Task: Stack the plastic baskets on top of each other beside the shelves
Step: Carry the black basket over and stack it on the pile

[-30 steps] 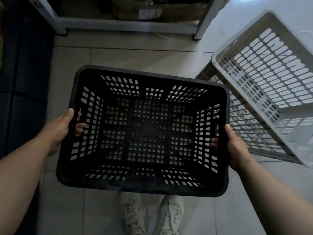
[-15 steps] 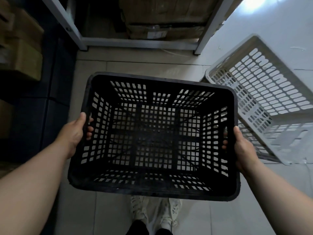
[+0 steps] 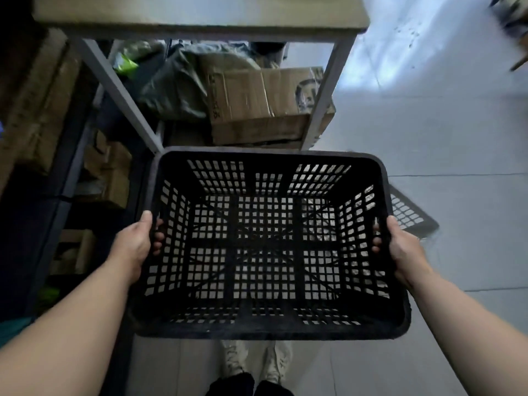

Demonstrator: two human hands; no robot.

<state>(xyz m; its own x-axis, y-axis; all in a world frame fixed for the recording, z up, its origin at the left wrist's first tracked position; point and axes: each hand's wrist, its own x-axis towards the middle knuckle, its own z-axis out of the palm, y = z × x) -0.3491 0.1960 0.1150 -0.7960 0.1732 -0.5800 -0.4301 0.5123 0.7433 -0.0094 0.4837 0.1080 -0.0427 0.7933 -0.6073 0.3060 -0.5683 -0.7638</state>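
A black plastic basket [image 3: 265,332] with slotted walls hangs level in front of me, above the floor. My left hand [image 3: 133,242] grips its left rim, thumb on top and fingers hooked through the side slots. My right hand [image 3: 401,247] grips the right rim the same way. A grey plastic basket [image 3: 408,212] lies on the floor to the right, and only its corner shows past the black basket.
A metal shelf unit [image 3: 320,110] with cardboard boxes [image 3: 257,104] stands just beyond the basket. More boxes [image 3: 105,172] fill dark shelving on the left. Pale tiled floor [image 3: 457,132] spreads to the right. My shoes [image 3: 254,361] show below the basket.
The black basket has risen and moved toward the shelf unit, with the view tilting up. The grey basket has slid almost wholly behind the black one. Both hands keep their grip.
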